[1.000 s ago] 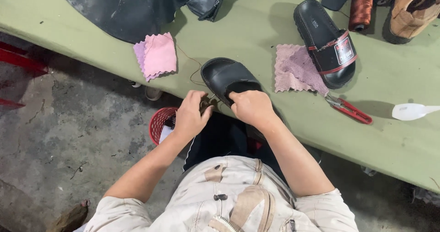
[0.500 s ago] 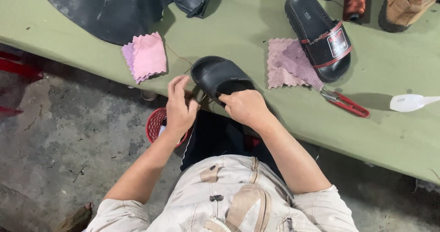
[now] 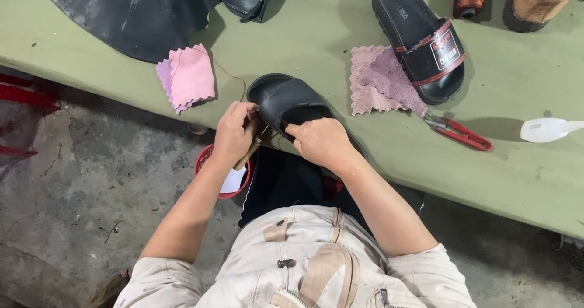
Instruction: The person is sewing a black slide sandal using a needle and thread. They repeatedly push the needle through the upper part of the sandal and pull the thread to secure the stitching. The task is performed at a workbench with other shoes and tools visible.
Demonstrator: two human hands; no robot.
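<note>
Black slide sandal [image 3: 292, 101] at table edge, strap seemingly up.

Bare green table [image 3: 292, 34] between pink cloth [image 3: 187, 77] and towel [image 3: 380, 80].

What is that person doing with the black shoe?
A person sits at a green table and works on a black slide sandal at its near edge. The right hand grips the sandal's strap, and the left hand holds a small wooden-handled tool against its side. Another black sandal with a red-trimmed strap lies farther back, beside a pinkish cloth. Red-handled snips lie nearby, untouched.
</note>
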